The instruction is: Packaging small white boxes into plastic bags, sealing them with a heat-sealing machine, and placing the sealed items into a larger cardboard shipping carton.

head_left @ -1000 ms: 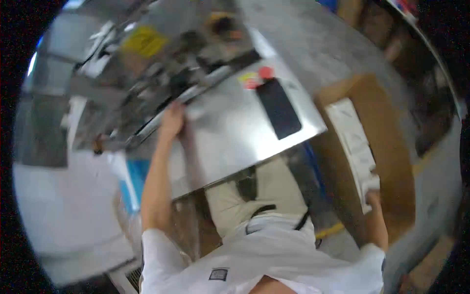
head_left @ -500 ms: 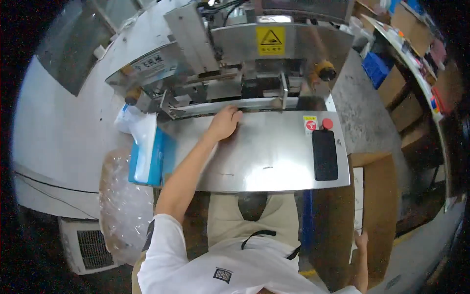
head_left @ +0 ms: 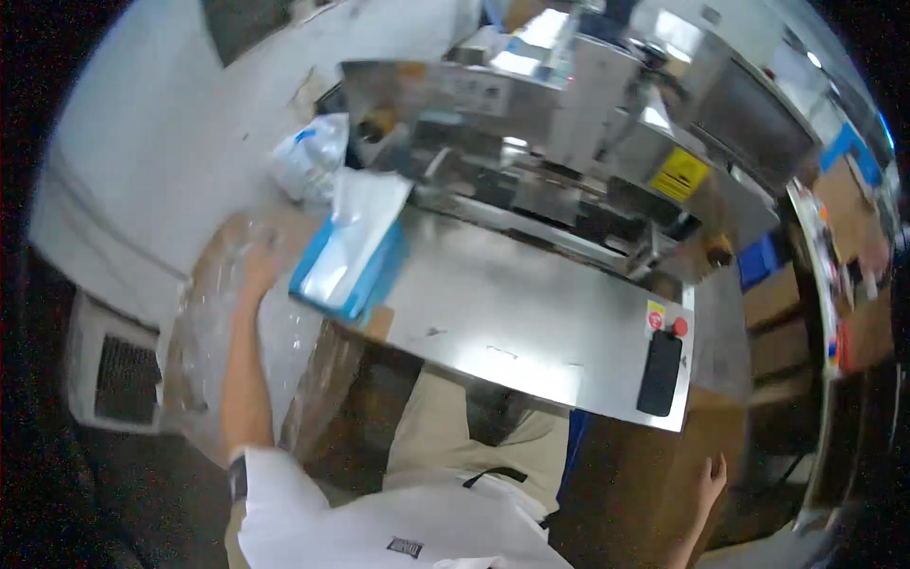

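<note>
My left arm reaches into the open cardboard box lined with clear plastic [head_left: 204, 327] on the left. My left hand [head_left: 258, 270] is at that box's far part, by the clear packaging inside; blur hides its fingers and anything in them. On the right, my right hand [head_left: 711, 482] is over the brown cardboard box [head_left: 716, 417], its fingers apart and nothing seen in them. Between the two boxes stands a machine with a bare steel worktop [head_left: 493, 313] and a metal clamping bar [head_left: 540, 237] along its back.
A blue box with white film [head_left: 351, 270] sits on the worktop's left end. A black phone [head_left: 660, 375] and a red push button [head_left: 680, 326] are at its right end. A yellow warning label [head_left: 680, 174] marks the machine's guard. Shelving with cardboard boxes [head_left: 773, 308] stands at right.
My left hand has left the machine's bar and moved left into the plastic-lined box. My right hand has come off the white pieces in the right box. The view has turned left.
</note>
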